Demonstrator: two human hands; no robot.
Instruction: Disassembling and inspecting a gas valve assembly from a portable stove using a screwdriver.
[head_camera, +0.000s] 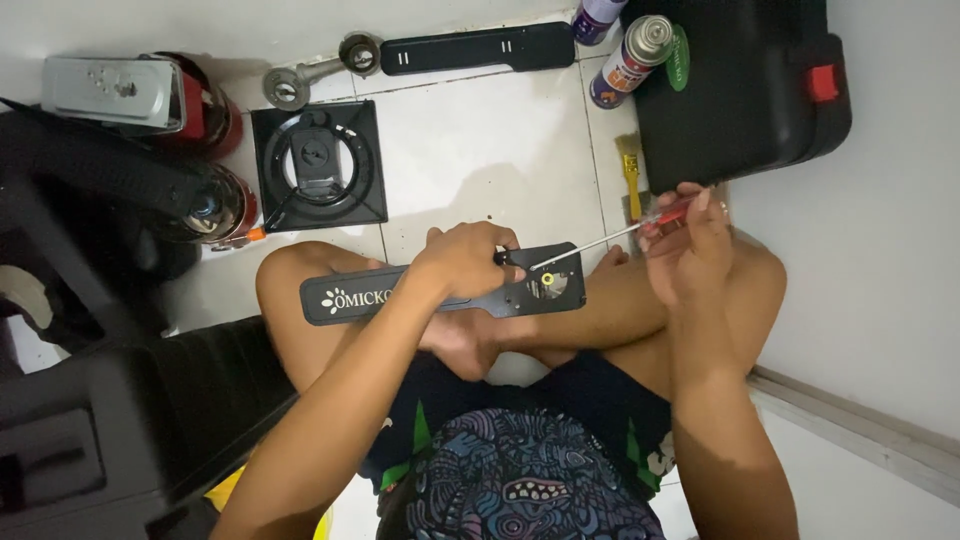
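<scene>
Head view: the left hand (465, 262) is closed over the top edge of a long black panel (440, 290) lying across the person's crossed legs, fingers curled down on it; the right hand (690, 240) is closed round the red handle of a screwdriver (620, 233), whose tip meets the panel near a yellow ring; on the tiled floor (480, 150) beyond lie a square black burner plate (318, 165), a second black panel (477, 47), spray cans (630, 55) and a black case (745, 90).
</scene>
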